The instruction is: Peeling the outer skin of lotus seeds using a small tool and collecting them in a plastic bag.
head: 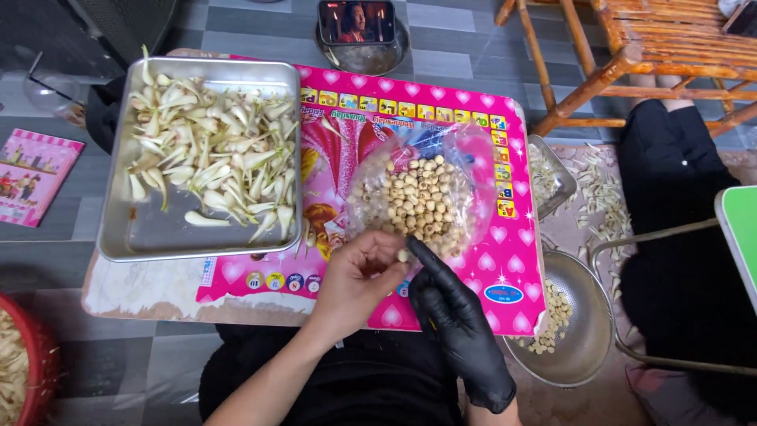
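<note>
**A:** What are the hands doing nearest the camera?

**B:** The bare left hand (359, 276) is pinching a single pale seed (403, 255) between thumb and fingertips, so its grip is closing on that seed. The right hand (457, 315), in a black glove, is pressing in just beside it, its forefinger pointing up and touching the same seed. Whether the gloved grip is clamping anything itself, I cannot tell.

**A:** And where is the seed sitting?

**B:** It is hovering above the front edge of the pink heart-patterned mat (481, 268) that is covering the low bench (142, 292), right at the mouth of the clear plastic bag (465, 158).

**A:** What is lying in the bag?

**B:** A heap of round tan seeds (418, 201), spilling toward the hands.

**A:** Anything off to the sides?

**B:** A metal strainer bowl (579, 339) is resting on the floor to the right, holding a few peeled kernels. A red basket (31, 355) is showing at the far left edge.

**A:** And farther back?

**B:** A rectangular metal tray (142, 229) is sitting on the left of the bench, carrying a pile of whitish-green husks (209, 146). Beyond the mat, a phone (356, 21) is standing in a round metal dish, with a bamboo chair (631, 55) at the top right.
</note>
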